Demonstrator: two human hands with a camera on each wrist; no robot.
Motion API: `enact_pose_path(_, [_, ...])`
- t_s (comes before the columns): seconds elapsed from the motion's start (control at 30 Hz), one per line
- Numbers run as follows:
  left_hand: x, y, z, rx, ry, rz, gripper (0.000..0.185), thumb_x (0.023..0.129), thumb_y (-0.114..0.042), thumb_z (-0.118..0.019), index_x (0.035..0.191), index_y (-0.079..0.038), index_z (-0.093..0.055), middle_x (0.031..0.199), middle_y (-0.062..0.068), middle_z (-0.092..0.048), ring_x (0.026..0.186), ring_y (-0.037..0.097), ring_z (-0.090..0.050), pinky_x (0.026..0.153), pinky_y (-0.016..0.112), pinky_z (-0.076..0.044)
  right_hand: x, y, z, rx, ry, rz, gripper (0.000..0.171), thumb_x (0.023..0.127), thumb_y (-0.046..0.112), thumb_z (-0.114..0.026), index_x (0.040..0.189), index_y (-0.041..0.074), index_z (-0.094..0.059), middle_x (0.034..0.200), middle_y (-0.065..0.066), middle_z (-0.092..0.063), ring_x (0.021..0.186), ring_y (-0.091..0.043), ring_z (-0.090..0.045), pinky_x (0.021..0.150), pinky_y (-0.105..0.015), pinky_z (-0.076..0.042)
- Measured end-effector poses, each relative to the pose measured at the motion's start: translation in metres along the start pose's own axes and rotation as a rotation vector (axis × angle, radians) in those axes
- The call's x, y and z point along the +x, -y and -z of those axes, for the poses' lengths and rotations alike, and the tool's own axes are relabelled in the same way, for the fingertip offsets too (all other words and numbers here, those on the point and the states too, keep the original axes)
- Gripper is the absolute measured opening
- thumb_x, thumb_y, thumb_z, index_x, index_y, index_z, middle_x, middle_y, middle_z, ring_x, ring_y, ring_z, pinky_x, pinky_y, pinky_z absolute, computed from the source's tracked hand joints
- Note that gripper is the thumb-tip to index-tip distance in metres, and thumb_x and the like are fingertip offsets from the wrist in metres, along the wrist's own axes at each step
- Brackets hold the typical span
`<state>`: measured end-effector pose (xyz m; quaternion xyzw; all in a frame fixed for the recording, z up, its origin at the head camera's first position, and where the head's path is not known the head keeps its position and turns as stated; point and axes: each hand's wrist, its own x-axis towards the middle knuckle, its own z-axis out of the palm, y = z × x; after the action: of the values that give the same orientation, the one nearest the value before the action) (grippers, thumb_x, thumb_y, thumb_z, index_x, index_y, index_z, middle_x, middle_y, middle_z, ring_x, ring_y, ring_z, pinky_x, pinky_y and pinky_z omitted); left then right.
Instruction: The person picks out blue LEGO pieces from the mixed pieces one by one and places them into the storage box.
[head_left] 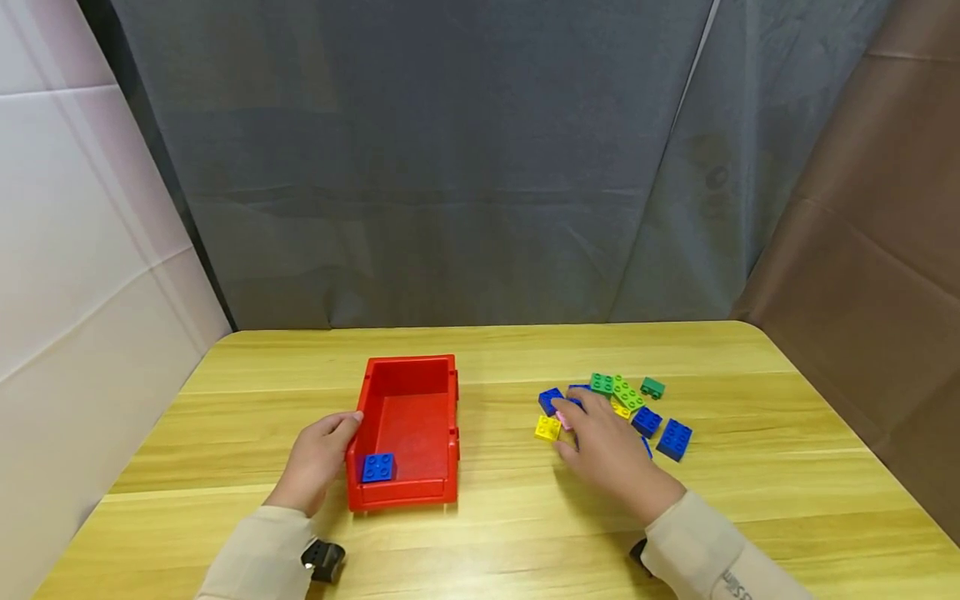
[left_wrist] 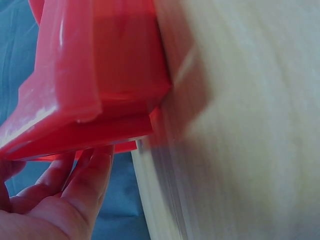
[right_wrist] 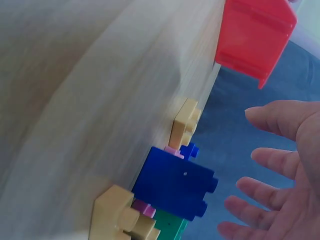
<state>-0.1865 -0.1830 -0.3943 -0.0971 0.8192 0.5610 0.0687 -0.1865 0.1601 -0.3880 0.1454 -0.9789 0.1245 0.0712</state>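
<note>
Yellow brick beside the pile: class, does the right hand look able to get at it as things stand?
Probably yes. The right hand hovers open over the pile, and the yellow brick lies bare on the table just off its fingertips, with nothing stacked on it or standing between them.

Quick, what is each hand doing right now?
Left hand: grips the side wall of the red bin.
Right hand: open, fingers spread over the loose bricks, holding nothing.
</note>
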Motion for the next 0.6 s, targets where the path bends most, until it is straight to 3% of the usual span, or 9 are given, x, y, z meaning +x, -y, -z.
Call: enact_pose_path(0.6, [0.000,0.000,0.000,-0.002,0.000,-0.002,0.054,0.105,-0.032,-0.036,0.139,0.009,-0.040,0.138,0.030,-0.044,0.121,0.041,-0.045,0.103,0.054,-0.041,-0.003,-0.015,0.003,-0.035,0.079,-0.083,0.056,0.084,0.026,-0.074,0.134,0.008,-0.056,0.139,-0.019,-0.048,0.130,-0.038,-0.043,0.099,-0.056,-0.043])
